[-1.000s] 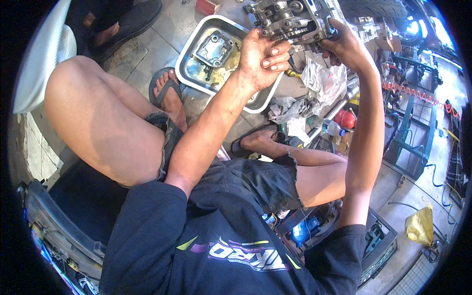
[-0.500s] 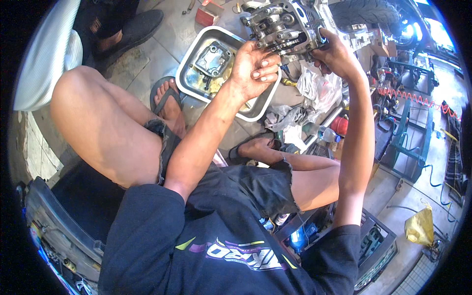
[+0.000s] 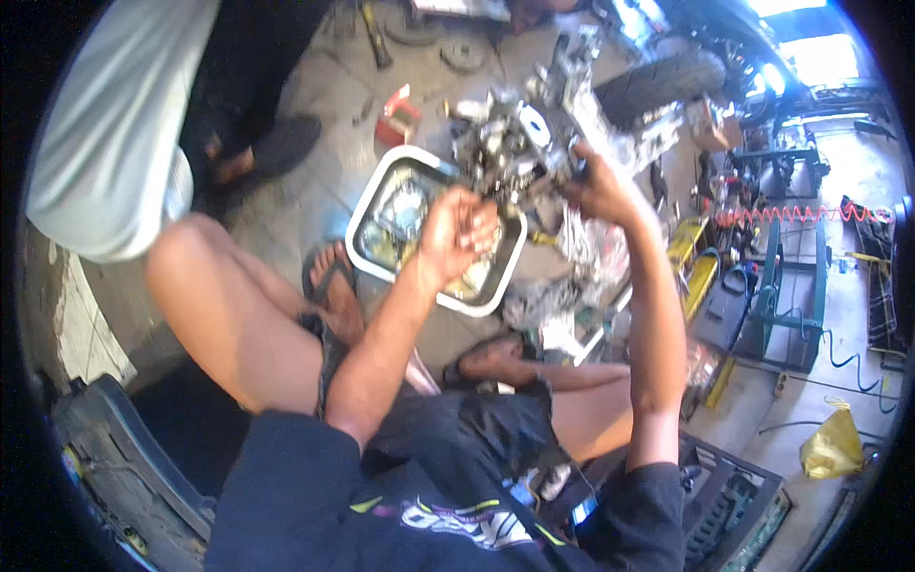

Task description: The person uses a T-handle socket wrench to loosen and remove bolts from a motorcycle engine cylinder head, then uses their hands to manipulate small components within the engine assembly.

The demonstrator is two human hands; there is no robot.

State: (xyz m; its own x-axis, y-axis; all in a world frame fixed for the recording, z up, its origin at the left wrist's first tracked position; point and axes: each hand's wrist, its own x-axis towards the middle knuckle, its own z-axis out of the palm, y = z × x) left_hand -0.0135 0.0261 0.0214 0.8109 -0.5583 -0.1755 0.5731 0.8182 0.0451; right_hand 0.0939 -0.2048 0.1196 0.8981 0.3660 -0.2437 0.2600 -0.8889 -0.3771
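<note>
The engine assembly (image 3: 548, 138) is bare silvery metal, bulky and irregular — its finer detail is lost to blur. A pale, bluish-centred opening shows near its middle, small parts crowd its left end, and bright castings jut out to the upper right. It sits tilted beyond the tray (image 3: 518, 250), its lower right side gripped by the right hand (image 3: 610, 195).

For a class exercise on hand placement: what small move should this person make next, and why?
Probably bring the left hand to the metal engine part for steadier support: the right hand grips its lower right side, while the left, fingers curled, is above the tray. Blur hides any left-hand contact.
</note>
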